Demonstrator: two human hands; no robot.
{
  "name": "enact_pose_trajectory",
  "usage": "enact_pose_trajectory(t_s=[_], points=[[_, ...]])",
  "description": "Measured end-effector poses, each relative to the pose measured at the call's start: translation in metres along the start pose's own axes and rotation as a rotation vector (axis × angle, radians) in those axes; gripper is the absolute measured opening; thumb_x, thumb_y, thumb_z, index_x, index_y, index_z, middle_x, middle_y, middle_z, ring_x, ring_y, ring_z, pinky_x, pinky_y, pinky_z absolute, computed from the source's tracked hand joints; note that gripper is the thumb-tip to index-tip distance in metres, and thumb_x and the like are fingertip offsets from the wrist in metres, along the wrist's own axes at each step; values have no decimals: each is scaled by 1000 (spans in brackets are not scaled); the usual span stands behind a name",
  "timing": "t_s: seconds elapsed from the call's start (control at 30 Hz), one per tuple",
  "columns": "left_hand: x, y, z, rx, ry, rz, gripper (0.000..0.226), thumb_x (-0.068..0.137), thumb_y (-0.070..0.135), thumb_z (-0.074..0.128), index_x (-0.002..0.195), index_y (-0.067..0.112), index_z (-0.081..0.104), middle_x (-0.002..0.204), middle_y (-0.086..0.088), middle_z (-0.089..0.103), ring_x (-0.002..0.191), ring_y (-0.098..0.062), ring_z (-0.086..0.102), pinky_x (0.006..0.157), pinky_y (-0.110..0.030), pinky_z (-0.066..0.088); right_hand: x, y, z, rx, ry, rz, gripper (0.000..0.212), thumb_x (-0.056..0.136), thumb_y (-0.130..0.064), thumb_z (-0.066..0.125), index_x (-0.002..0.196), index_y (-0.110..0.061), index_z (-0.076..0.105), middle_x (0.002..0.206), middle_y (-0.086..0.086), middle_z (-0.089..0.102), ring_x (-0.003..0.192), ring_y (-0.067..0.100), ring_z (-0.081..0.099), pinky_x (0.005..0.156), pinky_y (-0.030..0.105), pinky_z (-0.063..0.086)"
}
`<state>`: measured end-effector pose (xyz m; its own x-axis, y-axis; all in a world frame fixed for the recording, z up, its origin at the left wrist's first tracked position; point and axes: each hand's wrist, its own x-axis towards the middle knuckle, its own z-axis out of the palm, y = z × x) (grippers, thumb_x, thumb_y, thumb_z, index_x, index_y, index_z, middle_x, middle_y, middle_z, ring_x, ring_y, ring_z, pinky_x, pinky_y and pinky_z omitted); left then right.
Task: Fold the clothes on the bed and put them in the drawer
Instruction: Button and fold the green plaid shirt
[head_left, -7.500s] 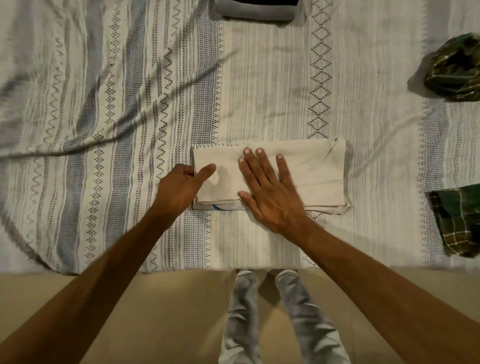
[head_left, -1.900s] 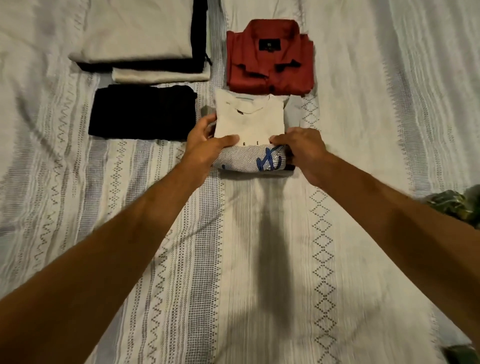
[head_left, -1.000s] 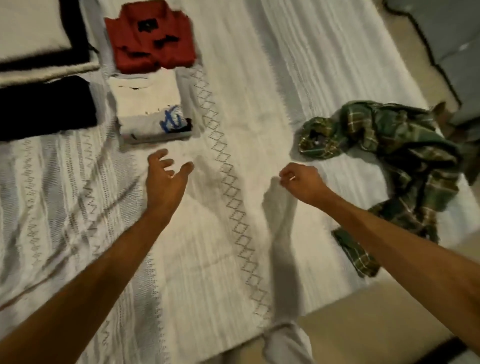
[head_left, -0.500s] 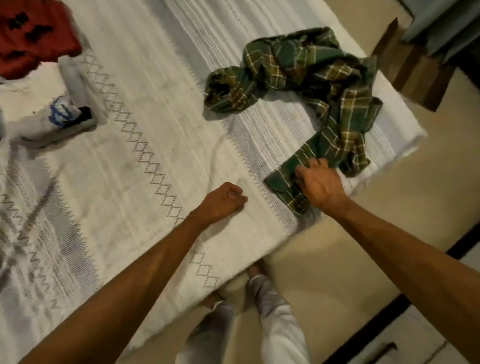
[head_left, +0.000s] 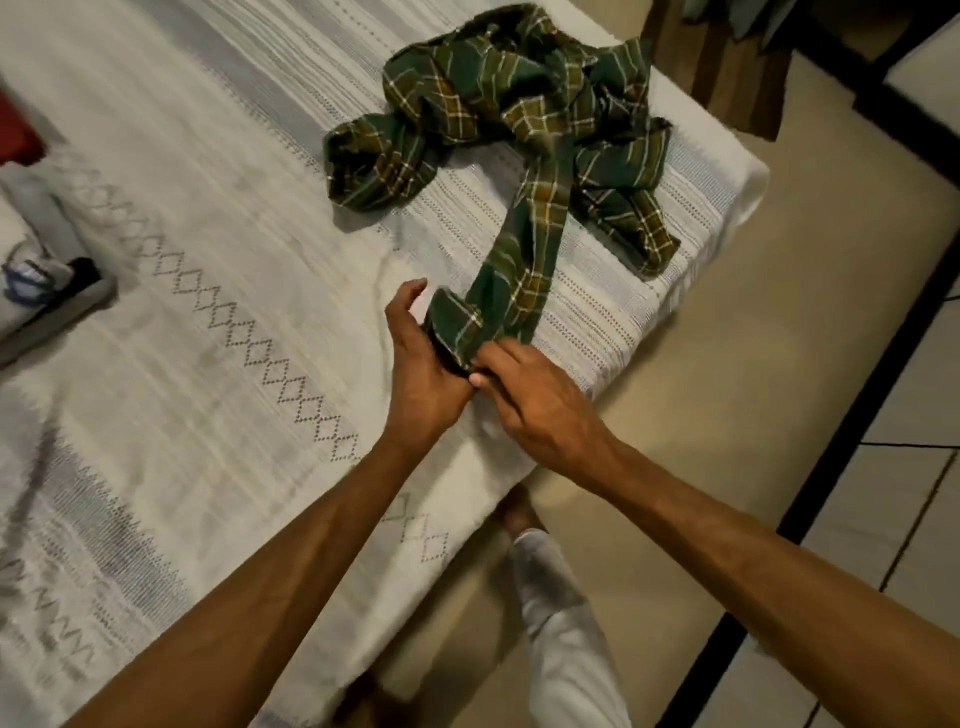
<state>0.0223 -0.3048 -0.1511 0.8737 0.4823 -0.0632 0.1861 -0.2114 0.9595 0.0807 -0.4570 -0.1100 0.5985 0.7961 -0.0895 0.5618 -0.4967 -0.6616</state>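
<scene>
Both hands now meet at centre frame: the right hand (head_left: 540, 410) has dragged a sleeve of the green plaid shirt (head_left: 519, 119) off its crumpled heap at upper right, and the left hand (head_left: 423, 364) has joined, both pinching it. Folding of this next garment begins on the bed (head_left: 234, 218).

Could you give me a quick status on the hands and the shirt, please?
Left hand and right hand both grip one end of the green plaid shirt. Shirt crumpled, unfolded. Nothing in the way.
</scene>
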Motion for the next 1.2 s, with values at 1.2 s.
enact_pose_trajectory(t_s=[1.2], points=[[62,-65,-259,582,-555,-499,71,92,71,57,142,21,52,126,-7,69,113,-25,68,105,-47,53,30,-125,240,184,-303,220,8,97,-19,58,105,-18,57,92,2,61,84,23,61,77,31,49]])
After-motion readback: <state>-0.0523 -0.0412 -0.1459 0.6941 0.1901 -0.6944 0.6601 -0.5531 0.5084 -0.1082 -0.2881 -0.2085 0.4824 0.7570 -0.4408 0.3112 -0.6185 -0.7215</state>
